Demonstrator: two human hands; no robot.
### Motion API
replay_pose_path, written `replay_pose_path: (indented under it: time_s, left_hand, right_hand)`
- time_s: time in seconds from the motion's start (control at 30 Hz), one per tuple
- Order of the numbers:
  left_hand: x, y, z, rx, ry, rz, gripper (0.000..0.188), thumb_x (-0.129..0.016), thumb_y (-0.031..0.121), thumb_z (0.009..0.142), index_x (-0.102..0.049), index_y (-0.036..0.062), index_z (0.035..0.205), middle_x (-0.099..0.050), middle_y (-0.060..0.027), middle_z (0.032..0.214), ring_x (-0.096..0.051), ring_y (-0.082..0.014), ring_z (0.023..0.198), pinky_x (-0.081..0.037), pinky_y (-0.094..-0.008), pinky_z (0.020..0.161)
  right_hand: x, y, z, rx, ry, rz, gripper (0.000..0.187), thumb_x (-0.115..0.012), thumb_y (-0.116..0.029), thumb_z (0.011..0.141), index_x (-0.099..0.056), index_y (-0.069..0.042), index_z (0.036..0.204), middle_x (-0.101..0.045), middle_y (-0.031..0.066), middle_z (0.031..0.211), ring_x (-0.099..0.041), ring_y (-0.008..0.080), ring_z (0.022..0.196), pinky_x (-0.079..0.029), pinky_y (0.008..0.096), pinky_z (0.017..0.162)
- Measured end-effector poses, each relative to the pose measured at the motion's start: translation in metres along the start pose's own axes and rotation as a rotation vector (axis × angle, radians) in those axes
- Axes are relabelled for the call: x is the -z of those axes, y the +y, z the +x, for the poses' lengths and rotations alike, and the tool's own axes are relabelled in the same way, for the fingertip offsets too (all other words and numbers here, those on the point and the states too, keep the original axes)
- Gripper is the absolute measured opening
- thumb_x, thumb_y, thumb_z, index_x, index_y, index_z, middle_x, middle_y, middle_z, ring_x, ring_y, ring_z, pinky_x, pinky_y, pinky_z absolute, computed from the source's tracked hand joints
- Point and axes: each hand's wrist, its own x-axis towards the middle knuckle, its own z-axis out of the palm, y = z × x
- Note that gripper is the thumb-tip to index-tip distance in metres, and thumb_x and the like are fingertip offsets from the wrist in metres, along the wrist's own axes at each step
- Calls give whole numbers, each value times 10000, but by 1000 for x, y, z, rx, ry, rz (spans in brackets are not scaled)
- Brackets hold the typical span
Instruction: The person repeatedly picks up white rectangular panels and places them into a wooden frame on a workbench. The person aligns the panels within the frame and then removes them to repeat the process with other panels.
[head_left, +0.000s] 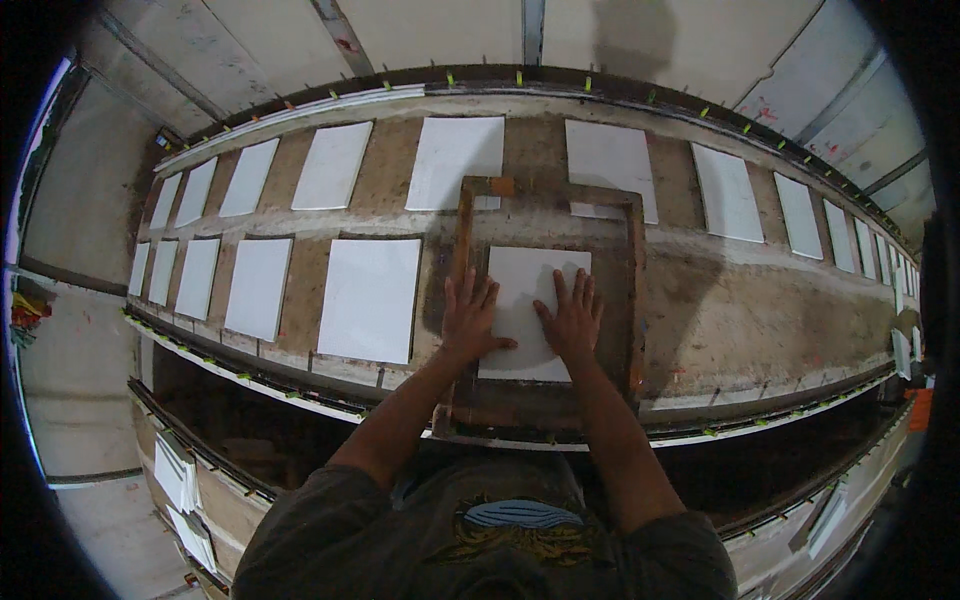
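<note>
- The left hand (470,318) and the right hand (573,318) lie with palms down and fingers spread; neither appears to grasp anything.
- The pale sheet (527,292) is at the centre of the frame, under both hands and within the outline of the wooden frame (635,300). Whether a mesh lies between them, one cannot tell.
- If the two hands push unevenly, the pale sheet could perhaps slide or turn crooked.
- Dirty fingers might leave marks on a surface so light.
- The upper bar of the wooden frame crosses the lower parts of two white sheets, one at upper centre (455,150) and one right of it (608,160). Dragging the frame could shift or scratch them.
- Another white sheet (370,300), left of centre, lies near the left forearm and restricts movement there.
- Small clips (519,78) stand along the far edge of the stained table (780,320); they could catch the wooden frame if it goes that far.
</note>
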Motion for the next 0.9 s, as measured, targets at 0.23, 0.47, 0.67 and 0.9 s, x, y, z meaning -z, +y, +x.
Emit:
replay_pose_path:
  time_s: [0.23,0.47,0.67,0.9]
  left_hand:
    - [1,6,4,26,-6,-36,1231,-753,766,566,-452,-31,1454,-433,-193,1533,-140,-407,1525,16,-691,1179]
    - [-6,2,0,11,28,-27,1228,-784,741,557,-446,-20,1459,-355,-230,1566,-128,-429,1522,-8,-677,1185]
    - [-37,-23,-33,361,163,-474,1162,-772,676,694,-296,27,1533,-358,-304,1519,-286,-471,1440,-218,-627,1150]
    - [-32,-20,-88,600,-47,-421,868,-658,531,888,-312,26,1502,-569,-327,1251,-616,-484,1098,-522,-557,888]
  right_hand:
    - [7,-2,-2,-25,-69,-46,759,-490,-644,944,-315,-265,1578,-188,198,1647,-158,406,1525,-186,620,1188]
    - [7,-2,0,-12,-59,-36,762,-513,-631,943,-300,-270,1580,-207,194,1641,-154,407,1525,-223,645,1164]
    - [77,25,-38,-76,21,-162,782,-589,-538,937,-317,-150,1559,-330,234,1571,-292,437,1462,-289,626,1134]
    - [104,85,-107,-460,-180,88,725,-662,-442,895,-420,-42,1449,-597,228,1328,-595,438,1179,-464,558,990]
